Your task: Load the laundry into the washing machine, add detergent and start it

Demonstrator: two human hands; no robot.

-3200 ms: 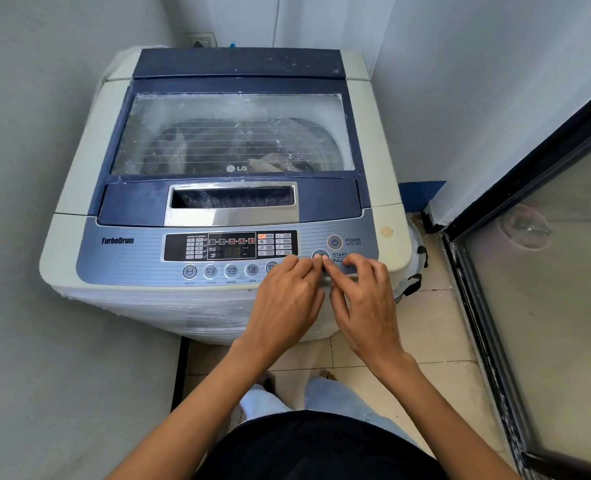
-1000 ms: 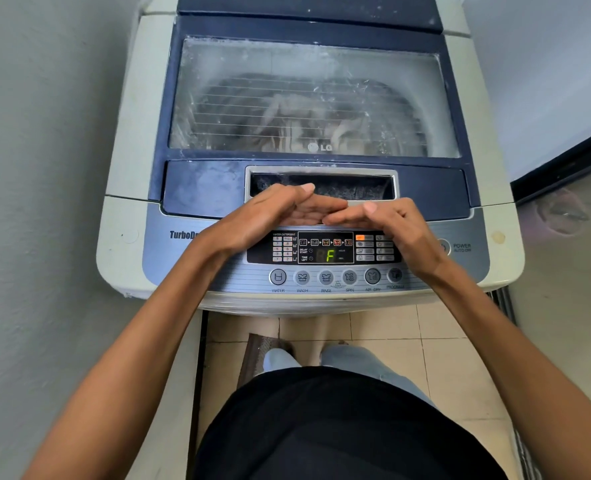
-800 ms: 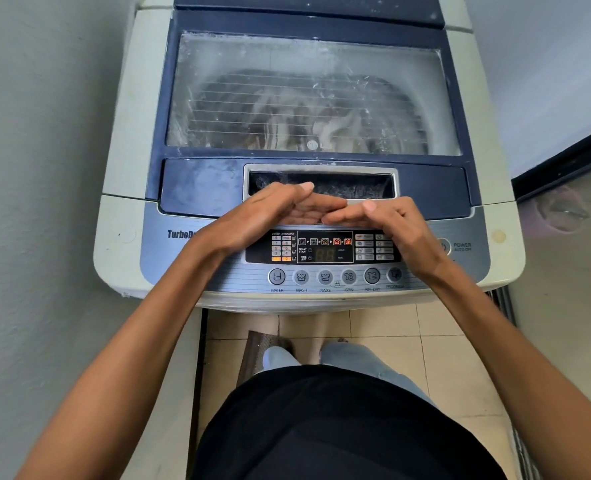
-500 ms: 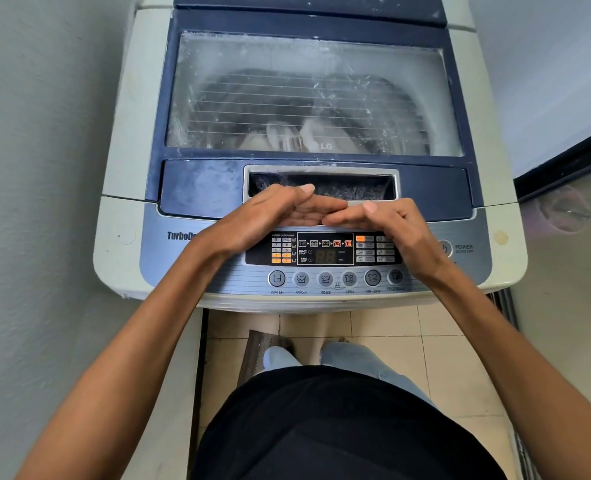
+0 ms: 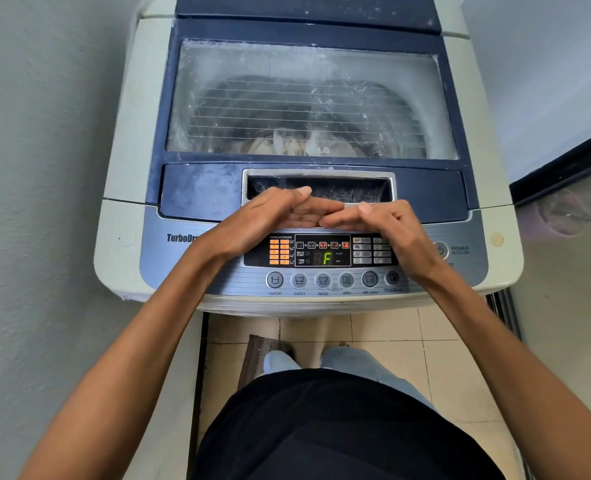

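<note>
On the left of the frame is a grey wall (image 5: pixel 45 168), and the washing machine (image 5: pixel 128 133) stands just beside it. Its lid (image 5: pixel 200 192) is shut. The laundry (image 5: pixel 287 143) shows through the dusty window, down inside the drum. The left hand (image 5: pixel 252 223) is in the middle of the frame, just above the little screen (image 5: pixel 325 258). Its fingers are flat and close together and hold nothing. The right hand (image 5: pixel 391 230) is the same, and the tips of both hands meet like a small roof over the screen. The screen shows orange lights and a green F, so the machine looks to be on. This seems to be the starting step. Next the person may need to read the screen and check that the wash runs. The right hand hides the spot under the power button (image 5: pixel 440 250). On the right is a glass door (image 5: pixel 564 237).
</note>
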